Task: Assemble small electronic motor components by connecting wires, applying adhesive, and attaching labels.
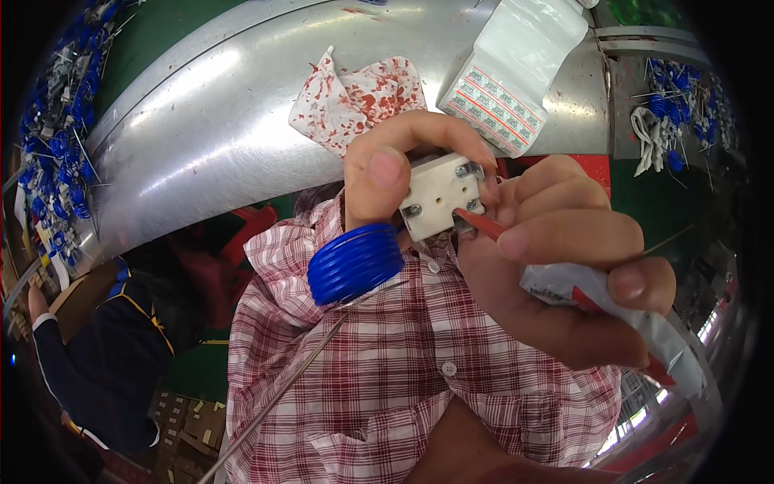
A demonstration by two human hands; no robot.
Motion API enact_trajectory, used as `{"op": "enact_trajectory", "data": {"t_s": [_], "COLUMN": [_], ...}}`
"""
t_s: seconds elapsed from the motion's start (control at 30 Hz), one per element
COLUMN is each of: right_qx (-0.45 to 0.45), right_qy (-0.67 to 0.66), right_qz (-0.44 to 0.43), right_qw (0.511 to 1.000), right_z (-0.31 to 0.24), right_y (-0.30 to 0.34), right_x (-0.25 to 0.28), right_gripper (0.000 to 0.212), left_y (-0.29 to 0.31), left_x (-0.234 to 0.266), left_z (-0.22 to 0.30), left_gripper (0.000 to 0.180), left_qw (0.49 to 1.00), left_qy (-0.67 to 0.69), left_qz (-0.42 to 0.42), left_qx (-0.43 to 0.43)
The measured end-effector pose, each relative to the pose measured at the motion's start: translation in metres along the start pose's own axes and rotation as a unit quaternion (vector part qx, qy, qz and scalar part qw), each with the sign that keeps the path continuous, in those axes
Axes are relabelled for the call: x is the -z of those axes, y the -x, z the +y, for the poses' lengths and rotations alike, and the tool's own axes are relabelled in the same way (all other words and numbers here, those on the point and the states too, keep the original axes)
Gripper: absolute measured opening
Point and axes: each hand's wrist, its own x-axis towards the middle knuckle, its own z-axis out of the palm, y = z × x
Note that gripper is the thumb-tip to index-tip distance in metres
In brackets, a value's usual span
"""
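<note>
My left hand [387, 165] is closed, thumb and fingers gripping a capillary thermostat by its white ceramic block [438, 199], which has metal screw terminals and small holes. A blue coil [355, 264] hangs below that hand, and a thin metal rod [298, 373] runs from it down to the left. My right hand [572, 266] is closed around a soft white plastic squeeze tube [560, 282] with a red pointed tip [477, 223]. The tip is at the block's lower right terminal; whether it touches I cannot tell. Part of the tube is hidden by my fingers.
A white cloth spotted red [363, 98] lies on the metal table [226, 121], left of a printed white plastic bag [516, 73]. Blue coiled parts are heaped at far left [60, 153] and right [681, 101]. A person in dark clothing [113, 347] is at left.
</note>
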Motion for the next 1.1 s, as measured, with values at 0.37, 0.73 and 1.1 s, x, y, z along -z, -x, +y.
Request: {"op": "enact_trajectory", "data": {"t_s": [0.37, 0.73, 1.1], "right_qx": [0.025, 0.0, -0.091], "right_qy": [-0.074, -0.17, -0.261], "right_qz": [0.051, 0.054, 0.048], "right_qw": [0.996, 0.984, 0.96], "right_z": [0.009, 0.016, 0.024], "right_y": [-0.004, -0.008, -0.009], "right_x": [-0.012, -0.011, -0.002], "right_gripper": [0.063, 0.059, 0.051], "left_y": [-0.001, -0.005, -0.003], "left_x": [-0.007, -0.002, -0.001], "left_z": [-0.001, -0.004, 0.003], "left_gripper": [0.069, 0.067, 0.069], "left_qw": [0.996, 0.996, 0.997], "left_qy": [0.039, 0.074, 0.009], "left_qz": [0.078, 0.046, 0.071], "left_qx": [-0.013, -0.036, 0.022]}}
